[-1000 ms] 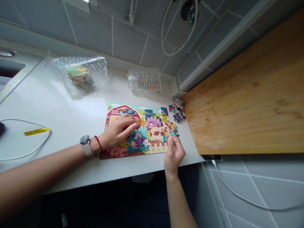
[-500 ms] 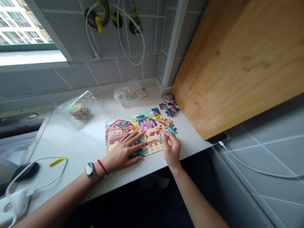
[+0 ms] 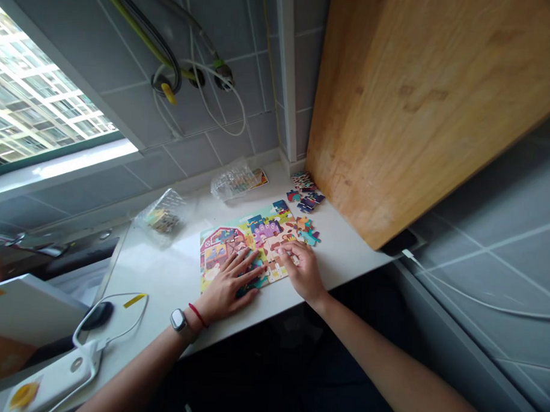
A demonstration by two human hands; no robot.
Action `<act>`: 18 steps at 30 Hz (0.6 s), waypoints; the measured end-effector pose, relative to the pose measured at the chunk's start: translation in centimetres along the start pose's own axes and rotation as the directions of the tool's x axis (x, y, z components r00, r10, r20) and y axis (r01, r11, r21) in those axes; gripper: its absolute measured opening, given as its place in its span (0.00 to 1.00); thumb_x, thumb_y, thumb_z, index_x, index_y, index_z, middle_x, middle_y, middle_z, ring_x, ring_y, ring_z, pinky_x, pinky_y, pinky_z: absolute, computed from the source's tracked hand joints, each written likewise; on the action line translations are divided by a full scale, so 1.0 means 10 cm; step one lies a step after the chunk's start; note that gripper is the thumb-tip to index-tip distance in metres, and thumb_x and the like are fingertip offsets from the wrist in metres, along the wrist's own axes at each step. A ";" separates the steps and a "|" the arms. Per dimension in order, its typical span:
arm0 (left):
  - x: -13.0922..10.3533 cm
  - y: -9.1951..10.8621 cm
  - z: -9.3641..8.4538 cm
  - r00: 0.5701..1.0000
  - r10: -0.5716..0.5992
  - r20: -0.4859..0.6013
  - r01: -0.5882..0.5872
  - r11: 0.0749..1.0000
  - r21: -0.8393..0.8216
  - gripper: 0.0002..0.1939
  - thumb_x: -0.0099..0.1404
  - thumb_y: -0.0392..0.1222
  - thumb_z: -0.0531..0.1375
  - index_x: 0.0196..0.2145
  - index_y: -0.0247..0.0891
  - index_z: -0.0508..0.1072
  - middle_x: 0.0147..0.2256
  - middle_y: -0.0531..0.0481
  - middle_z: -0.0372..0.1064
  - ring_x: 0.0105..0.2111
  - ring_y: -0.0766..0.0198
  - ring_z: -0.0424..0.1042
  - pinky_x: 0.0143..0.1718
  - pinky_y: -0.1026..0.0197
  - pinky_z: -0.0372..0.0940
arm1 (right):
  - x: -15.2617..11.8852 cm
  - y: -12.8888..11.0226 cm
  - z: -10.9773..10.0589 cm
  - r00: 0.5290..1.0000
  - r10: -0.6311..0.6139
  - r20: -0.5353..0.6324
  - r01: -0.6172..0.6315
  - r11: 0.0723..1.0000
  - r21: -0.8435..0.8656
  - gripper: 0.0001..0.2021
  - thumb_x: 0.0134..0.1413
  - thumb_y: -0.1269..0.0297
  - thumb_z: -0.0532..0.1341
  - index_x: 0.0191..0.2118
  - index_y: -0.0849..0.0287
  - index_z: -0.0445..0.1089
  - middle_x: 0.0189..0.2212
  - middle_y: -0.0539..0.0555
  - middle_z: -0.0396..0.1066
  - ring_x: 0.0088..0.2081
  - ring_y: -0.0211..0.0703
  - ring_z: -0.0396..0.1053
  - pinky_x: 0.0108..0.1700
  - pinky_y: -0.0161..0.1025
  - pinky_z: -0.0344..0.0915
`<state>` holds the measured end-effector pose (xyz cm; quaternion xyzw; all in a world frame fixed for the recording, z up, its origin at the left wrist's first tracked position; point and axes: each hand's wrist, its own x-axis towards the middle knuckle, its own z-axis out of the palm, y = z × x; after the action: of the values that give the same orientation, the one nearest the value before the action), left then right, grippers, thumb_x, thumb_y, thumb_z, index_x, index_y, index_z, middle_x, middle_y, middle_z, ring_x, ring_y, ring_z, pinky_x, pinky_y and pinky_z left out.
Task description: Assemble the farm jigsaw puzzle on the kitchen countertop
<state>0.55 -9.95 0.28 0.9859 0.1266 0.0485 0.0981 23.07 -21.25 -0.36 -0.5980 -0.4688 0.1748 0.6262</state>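
A farm-picture jigsaw puzzle (image 3: 215, 235) with a red barn and a cow lies partly assembled on the white counter (image 3: 164, 274). My left hand (image 3: 229, 282) rests flat over its lower middle, fingers spread, with a watch and red cord on the wrist. My right hand (image 3: 302, 270) is closed in a pinch at the puzzle's right side, touching the cow part; whatever lies between thumb and fingers is hidden. Just beyond that hand sit loose orange and teal puzzle pieces (image 3: 307, 234). Farther back are dark puzzle pieces (image 3: 310, 201) and a stack of pieces (image 3: 303, 181).
Two clear plastic bags, one holding pieces (image 3: 162, 219) and one with a printed card (image 3: 235, 179), lie toward the wall. A wooden board (image 3: 418, 115) leans at right. At left are a white power strip (image 3: 57, 375), a cable and a sink edge (image 3: 115, 248).
The camera view has tilted and shifted, showing more of the left side. My right hand has moved slightly left over the cow, still pinched. My left hand stays flat on the puzzle.
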 end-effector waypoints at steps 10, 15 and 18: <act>-0.01 0.05 -0.02 0.995 -0.059 -0.078 0.059 0.998 -0.006 0.22 0.73 0.48 0.59 0.62 0.48 0.73 0.69 0.43 0.60 0.70 0.41 0.57 0.68 0.35 0.59 | 0.12 0.15 -0.57 0.913 -0.199 0.357 0.215 0.977 -0.005 0.10 0.66 0.63 0.61 0.42 0.55 0.82 0.30 0.52 0.81 0.27 0.40 0.73 0.34 0.36 0.69; -0.03 0.06 -0.03 0.992 -0.060 -0.111 0.056 0.998 -0.041 0.23 0.71 0.50 0.61 0.63 0.49 0.71 0.67 0.41 0.63 0.68 0.41 0.60 0.65 0.35 0.63 | 0.13 0.19 -0.63 0.907 -0.133 0.400 0.131 0.991 0.034 0.12 0.68 0.60 0.60 0.44 0.54 0.82 0.23 0.49 0.77 0.25 0.40 0.72 0.33 0.36 0.69; -0.01 0.10 -0.09 0.983 -0.059 -0.172 0.048 0.996 -0.069 0.23 0.72 0.51 0.59 0.62 0.47 0.70 0.66 0.39 0.64 0.68 0.41 0.60 0.64 0.35 0.64 | 0.14 0.17 -0.62 0.893 -0.135 0.429 0.123 0.991 0.056 0.12 0.67 0.60 0.60 0.42 0.53 0.82 0.23 0.49 0.77 0.24 0.39 0.70 0.32 0.35 0.67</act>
<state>0.56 -10.78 1.39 0.9704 0.1596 0.1358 0.1198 29.25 -23.40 -0.45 -0.5035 -0.6320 0.2671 0.5251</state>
